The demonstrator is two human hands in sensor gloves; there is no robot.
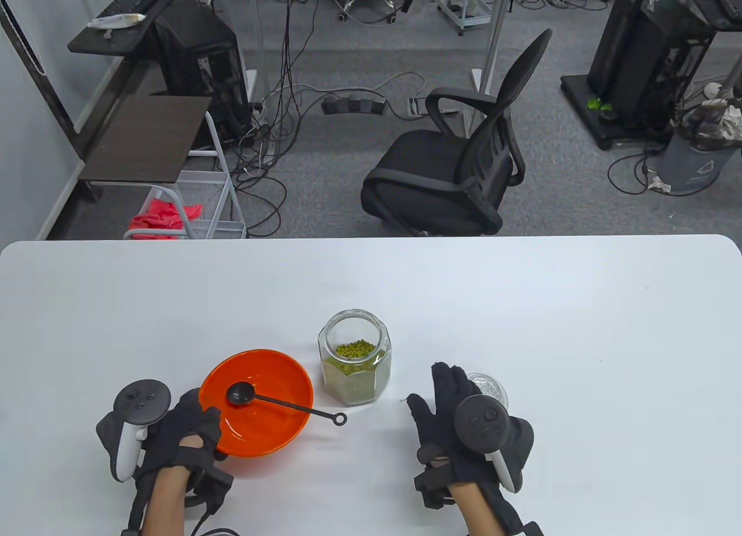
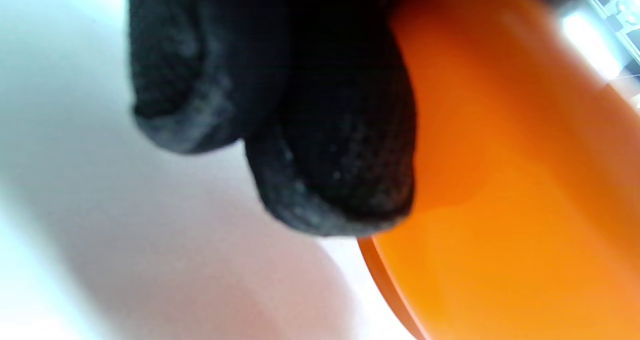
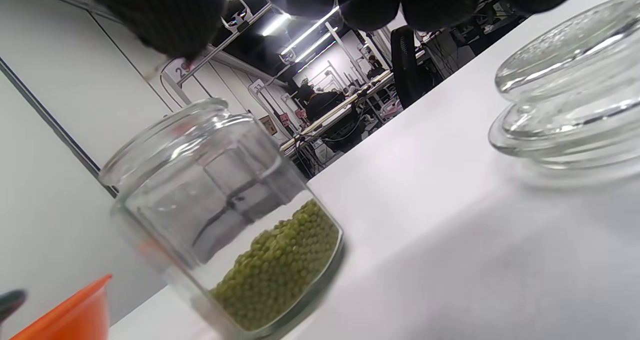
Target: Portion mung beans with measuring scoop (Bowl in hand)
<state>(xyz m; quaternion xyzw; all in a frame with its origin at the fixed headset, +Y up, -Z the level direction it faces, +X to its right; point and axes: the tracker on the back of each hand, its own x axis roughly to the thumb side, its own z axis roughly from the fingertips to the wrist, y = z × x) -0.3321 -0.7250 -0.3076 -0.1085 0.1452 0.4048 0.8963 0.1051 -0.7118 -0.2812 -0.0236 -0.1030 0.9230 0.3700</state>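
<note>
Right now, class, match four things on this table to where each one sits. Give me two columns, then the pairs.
Things:
1. measuring scoop
2. mung beans
3. glass lid
4. orange bowl

Places:
A. gripped at its rim by the left hand
B. inside the open jar
C. lying across the bowl
D. on the table beside the right hand

Pairs: 1-C, 2-B, 3-D, 4-A

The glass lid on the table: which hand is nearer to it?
Right. The right hand lies open beside the glass lid, partly covering it; the left hand grips the orange bowl, beyond the jar.
</note>
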